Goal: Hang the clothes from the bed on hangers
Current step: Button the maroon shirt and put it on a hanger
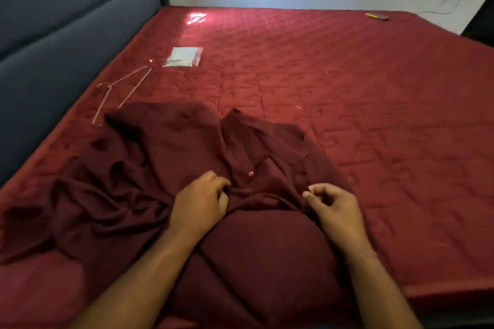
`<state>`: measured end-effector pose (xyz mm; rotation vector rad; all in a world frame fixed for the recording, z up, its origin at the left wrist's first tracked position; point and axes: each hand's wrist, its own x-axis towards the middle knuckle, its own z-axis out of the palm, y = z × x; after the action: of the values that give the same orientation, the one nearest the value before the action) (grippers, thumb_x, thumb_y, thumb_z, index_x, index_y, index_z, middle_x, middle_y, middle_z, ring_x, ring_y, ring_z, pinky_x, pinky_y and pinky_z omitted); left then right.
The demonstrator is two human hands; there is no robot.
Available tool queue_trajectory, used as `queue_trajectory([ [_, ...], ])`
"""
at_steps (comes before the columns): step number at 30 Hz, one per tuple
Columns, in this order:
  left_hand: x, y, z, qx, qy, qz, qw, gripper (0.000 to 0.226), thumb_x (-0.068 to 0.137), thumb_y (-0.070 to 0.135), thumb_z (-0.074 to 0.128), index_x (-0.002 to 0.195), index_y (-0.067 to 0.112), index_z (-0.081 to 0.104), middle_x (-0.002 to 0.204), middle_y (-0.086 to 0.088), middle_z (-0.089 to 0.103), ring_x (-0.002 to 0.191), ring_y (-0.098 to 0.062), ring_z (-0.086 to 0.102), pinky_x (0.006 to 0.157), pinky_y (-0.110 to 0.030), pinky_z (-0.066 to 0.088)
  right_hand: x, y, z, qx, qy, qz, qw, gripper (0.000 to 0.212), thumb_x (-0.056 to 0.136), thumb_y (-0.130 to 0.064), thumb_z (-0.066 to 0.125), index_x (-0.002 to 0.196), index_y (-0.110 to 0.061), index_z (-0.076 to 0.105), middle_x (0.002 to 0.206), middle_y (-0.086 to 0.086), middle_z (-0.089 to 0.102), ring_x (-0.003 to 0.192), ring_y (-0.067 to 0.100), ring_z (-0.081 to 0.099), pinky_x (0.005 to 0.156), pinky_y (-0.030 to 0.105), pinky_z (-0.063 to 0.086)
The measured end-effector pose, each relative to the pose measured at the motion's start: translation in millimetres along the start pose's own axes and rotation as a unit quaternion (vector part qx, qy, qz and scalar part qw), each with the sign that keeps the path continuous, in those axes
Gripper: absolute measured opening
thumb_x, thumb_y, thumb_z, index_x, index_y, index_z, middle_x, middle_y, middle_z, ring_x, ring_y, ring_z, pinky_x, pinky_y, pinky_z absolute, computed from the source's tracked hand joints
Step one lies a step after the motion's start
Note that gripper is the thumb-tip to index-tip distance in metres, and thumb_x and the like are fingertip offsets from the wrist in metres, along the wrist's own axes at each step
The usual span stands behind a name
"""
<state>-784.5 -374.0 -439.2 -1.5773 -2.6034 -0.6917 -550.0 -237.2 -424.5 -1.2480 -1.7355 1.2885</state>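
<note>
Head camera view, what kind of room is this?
Most likely a bedroom: a red quilted mattress against a grey padded headboard, with a maroon shirt and wire hanger lying on it.

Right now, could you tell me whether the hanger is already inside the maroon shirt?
No, the hanger lies bare on the bed, beside the shirt near its far left corner.

Both hands (199,201) (335,211) on maroon shirt (171,157)

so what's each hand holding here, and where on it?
Left hand grips the maroon shirt at the bunched front just below the button. Right hand is curled at the fabric; whether it grips cannot be told.
</note>
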Motion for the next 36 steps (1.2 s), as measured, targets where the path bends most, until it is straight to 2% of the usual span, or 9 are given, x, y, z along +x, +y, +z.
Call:
queue_trajectory([
  [6,-7.6,-10.3,-1.0,-0.077,-0.005,-0.036,0.996,0.031,0.097,0.034,0.049,0.11,0.032,0.077,0.116,0.014,0.073,0.109,-0.017,0.067,0.093,-0.037,0.052,-6.4,11.2,7.8,0.034,0.002,-0.032,0.999,0.008,0.087,-0.015,0.08,0.095,-0.017,0.077,0.078,0.003,0.076,0.06,0.004,0.062,0.059,0.02,0.052],
  [15,-6.6,-11.9,-1.3,-0.091,-0.068,-0.101,0.988,0.009,0.088,0.048,0.072,0.086,0.04,0.071,0.077,0.019,0.069,0.082,-0.006,0.067,0.076,-0.031,0.053,-1.6,4.4,11.1,0.031,-0.035,-0.011,0.999,0.008,0.088,-0.01,0.08,0.087,-0.014,0.073,0.069,0.001,0.068,0.056,0.004,0.057,0.054,0.017,0.049],
  [19,-6.6,-6.4,-1.4,-0.069,-0.077,-0.097,0.99,0.02,0.085,0.055,0.073,0.091,0.037,0.068,0.085,0.019,0.068,0.086,-0.007,0.065,0.08,-0.033,0.053,-5.2,5.0,10.3,0.062,-0.027,-0.016,0.998,0.012,0.088,-0.009,0.079,0.082,-0.013,0.07,0.061,0.002,0.061,0.051,0.007,0.049,0.049,0.019,0.045],
  [23,2.8,-1.8,-12.9,-0.035,-0.136,-0.074,0.987,0.021,0.084,0.054,0.074,0.094,0.037,0.066,0.094,0.015,0.069,0.091,-0.013,0.066,0.083,-0.034,0.053,-12.4,-19.7,15.6,0.152,-0.027,0.071,0.985,0.007,0.091,-0.011,0.074,0.086,-0.014,0.069,0.07,0.005,0.062,0.055,0.012,0.053,0.057,0.025,0.045],
  [26,33.7,-11.5,-30.3,-0.204,-0.168,-0.065,0.962,0.013,0.087,0.026,0.08,0.082,0.025,0.068,0.075,0.011,0.068,0.069,-0.009,0.063,0.069,-0.027,0.05,13.0,-46.6,14.7,0.336,-0.035,0.208,0.918,0.009,0.095,-0.022,0.06,0.087,-0.019,0.064,0.077,0.002,0.068,0.07,0.019,0.063,0.072,0.034,0.052],
  [29,81.6,-21.6,-58.4,-0.398,-0.064,-0.167,0.9,0.021,0.088,0.009,0.079,0.074,0.018,0.066,0.063,0.002,0.059,0.05,-0.009,0.051,0.048,-0.021,0.041,65.7,-79.5,13.6,0.402,0.006,0.219,0.889,0.016,0.098,-0.023,0.052,0.083,-0.017,0.055,0.075,0.002,0.061,0.07,0.021,0.061,0.072,0.035,0.052],
  [32,144.6,-30.1,-97.8,-0.474,0.097,-0.249,0.839,0.01,0.087,0.008,0.076,0.079,0.008,0.071,0.073,-0.006,0.064,0.068,-0.017,0.059,0.059,-0.028,0.041,137.8,-135.1,13.0,0.385,0.064,0.172,0.905,0.022,0.095,-0.017,0.054,0.073,-0.016,0.051,0.059,0.004,0.054,0.052,0.02,0.055,0.056,0.03,0.051],
  [34,182.8,-32.6,-134.2,-0.457,0.198,-0.256,0.829,0.016,0.082,0.017,0.075,0.082,0.002,0.073,0.073,-0.007,0.067,0.07,-0.021,0.062,0.059,-0.029,0.038,185.0,-181.5,11.7,0.384,0.082,0.119,0.912,0.018,0.094,-0.009,0.055,0.078,-0.015,0.057,0.054,0.005,0.06,0.054,0.02,0.059,0.051,0.027,0.052],
  [36,209.1,-29.8,-169.8,-0.391,0.272,-0.233,0.848,0.021,0.082,0.023,0.072,0.068,0.008,0.064,0.062,-0.002,0.056,0.064,-0.023,0.054,0.054,-0.033,0.033,202.7,-229.1,14.8,0.352,0.139,0.036,0.925,0.018,0.097,-0.007,0.054,0.111,-0.008,0.066,0.078,0.002,0.067,0.075,0.019,0.065,0.06,0.024,0.054],
])
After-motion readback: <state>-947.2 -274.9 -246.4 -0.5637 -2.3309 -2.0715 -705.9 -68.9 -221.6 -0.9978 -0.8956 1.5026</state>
